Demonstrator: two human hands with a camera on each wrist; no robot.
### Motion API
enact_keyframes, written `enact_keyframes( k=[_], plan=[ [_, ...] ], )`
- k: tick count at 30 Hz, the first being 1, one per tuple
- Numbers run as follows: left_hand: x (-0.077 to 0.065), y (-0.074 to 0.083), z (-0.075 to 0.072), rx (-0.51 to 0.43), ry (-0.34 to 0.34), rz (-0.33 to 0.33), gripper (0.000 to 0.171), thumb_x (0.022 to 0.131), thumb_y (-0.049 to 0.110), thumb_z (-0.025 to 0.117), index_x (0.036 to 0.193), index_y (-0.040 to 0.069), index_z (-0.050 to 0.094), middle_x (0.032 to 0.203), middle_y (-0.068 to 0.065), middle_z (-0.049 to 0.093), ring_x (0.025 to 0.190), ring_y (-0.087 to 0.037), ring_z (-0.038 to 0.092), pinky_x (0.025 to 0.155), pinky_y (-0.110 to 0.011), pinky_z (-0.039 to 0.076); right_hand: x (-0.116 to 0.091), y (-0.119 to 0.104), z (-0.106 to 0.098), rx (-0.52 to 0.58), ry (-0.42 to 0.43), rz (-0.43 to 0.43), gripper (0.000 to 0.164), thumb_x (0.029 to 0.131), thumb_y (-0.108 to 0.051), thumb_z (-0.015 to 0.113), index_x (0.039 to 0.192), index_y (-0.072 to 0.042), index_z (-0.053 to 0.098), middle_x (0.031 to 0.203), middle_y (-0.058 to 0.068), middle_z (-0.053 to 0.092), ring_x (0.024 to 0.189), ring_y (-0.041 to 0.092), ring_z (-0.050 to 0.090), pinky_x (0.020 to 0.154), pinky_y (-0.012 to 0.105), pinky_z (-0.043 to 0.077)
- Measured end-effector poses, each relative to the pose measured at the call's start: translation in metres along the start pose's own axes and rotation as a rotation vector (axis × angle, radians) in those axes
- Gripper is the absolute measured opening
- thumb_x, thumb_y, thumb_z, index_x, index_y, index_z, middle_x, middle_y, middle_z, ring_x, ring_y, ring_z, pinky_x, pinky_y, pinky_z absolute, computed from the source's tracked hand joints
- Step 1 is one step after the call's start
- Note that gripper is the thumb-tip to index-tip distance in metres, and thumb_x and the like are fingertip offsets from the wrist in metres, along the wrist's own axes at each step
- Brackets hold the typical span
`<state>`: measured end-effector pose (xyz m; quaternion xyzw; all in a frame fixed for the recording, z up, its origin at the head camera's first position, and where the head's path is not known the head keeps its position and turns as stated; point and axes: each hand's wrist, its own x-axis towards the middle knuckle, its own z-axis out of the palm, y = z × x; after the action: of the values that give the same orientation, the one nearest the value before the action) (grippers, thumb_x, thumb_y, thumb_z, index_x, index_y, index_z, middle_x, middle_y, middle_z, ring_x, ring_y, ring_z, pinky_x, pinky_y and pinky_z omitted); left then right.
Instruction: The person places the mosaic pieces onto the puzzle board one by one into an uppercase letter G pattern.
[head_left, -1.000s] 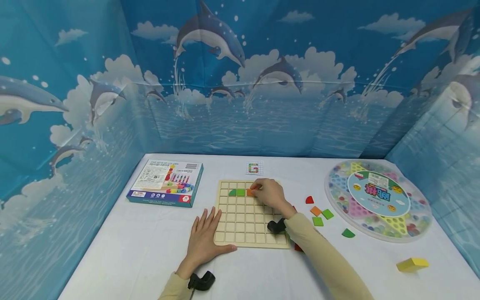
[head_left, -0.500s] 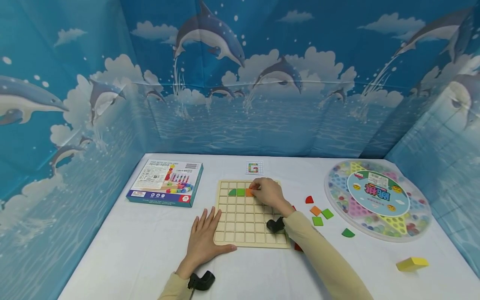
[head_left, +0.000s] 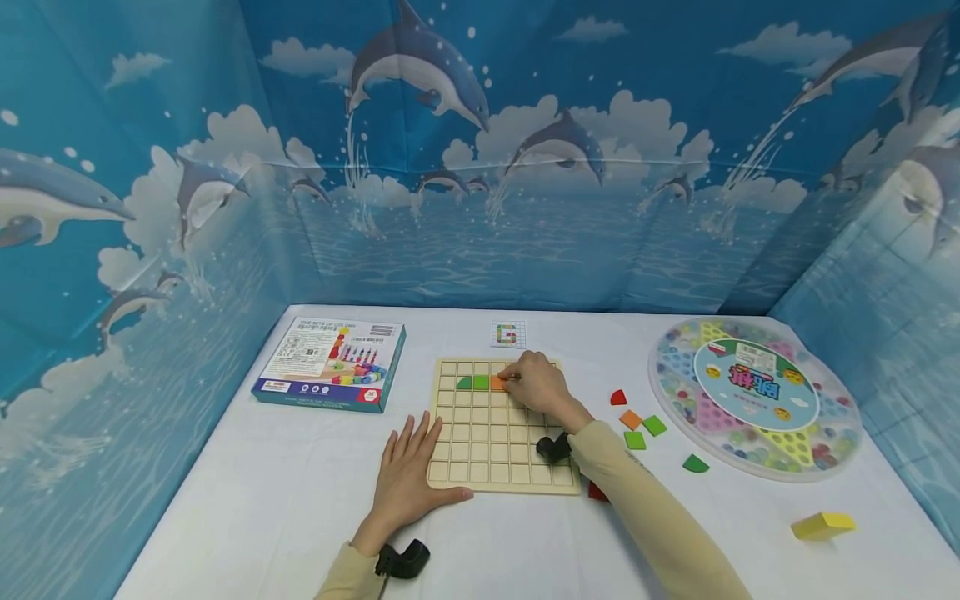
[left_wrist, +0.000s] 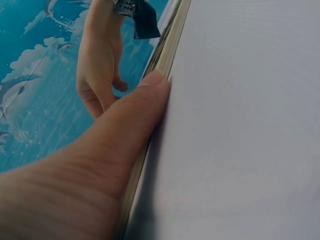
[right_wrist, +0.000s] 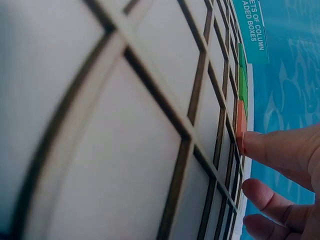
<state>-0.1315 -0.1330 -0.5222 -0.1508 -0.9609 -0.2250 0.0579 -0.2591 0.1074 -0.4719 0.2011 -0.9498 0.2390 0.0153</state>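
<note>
At the right hand's [head_left: 537, 382] fingertips [right_wrist: 252, 143] sits an orange tile [head_left: 497, 382].

Grid board [head_left: 480, 452] common to high, downward head view and close, low wrist views

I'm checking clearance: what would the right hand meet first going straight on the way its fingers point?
First, the orange tile the right hand touches; then probably the green square tile beside it; depth is unclear.
</note>
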Motion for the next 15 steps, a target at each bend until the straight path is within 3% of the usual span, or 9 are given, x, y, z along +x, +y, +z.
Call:
enact_keyframes(
  k=[5, 11, 15],
  plan=[
    [0.000, 0.000, 0.000, -0.005, -0.008, -0.009, 0.113, 0.064, 0.074, 0.066, 0.150, 0.011, 0.030, 0.154, -0.011, 0.023, 0.142, -0.032, 0.009, 0.111, -0.050, 0.004, 0.000, 0.000, -0.004, 0.000, -0.052, -0.003, 0.020, 0.090, -0.018, 0.066, 0.106, -0.012, 0.075, 0.090, 0.004, 0.058, 0.078, 0.019, 0.048, 0.056, 0.030, 0.041],
    [0.000, 0.001, -0.001, -0.008, -0.012, -0.013, 0.113, 0.064, 0.074, 0.067, 0.150, 0.011, 0.030, 0.154, -0.011, 0.023, 0.142, -0.031, 0.009, 0.111, -0.050, 0.004, -0.003, 0.009, -0.013, 0.156, -0.151, -0.023, 0.029, 0.094, -0.015, 0.059, 0.121, -0.008, 0.067, 0.066, 0.008, 0.053, 0.051, 0.014, 0.032, 0.049, 0.027, 0.029],
    [0.000, 0.000, 0.000, -0.015, -0.015, -0.015, 0.113, 0.064, 0.073, 0.068, 0.150, 0.010, 0.030, 0.154, -0.010, 0.022, 0.142, -0.031, 0.008, 0.111, -0.049, 0.003, -0.015, 0.019, -0.024, 0.249, -0.103, -0.047, 0.030, 0.095, -0.012, 0.057, 0.122, -0.002, 0.064, 0.084, 0.009, 0.062, 0.050, 0.012, 0.034, 0.051, 0.028, 0.034]
  ],
)
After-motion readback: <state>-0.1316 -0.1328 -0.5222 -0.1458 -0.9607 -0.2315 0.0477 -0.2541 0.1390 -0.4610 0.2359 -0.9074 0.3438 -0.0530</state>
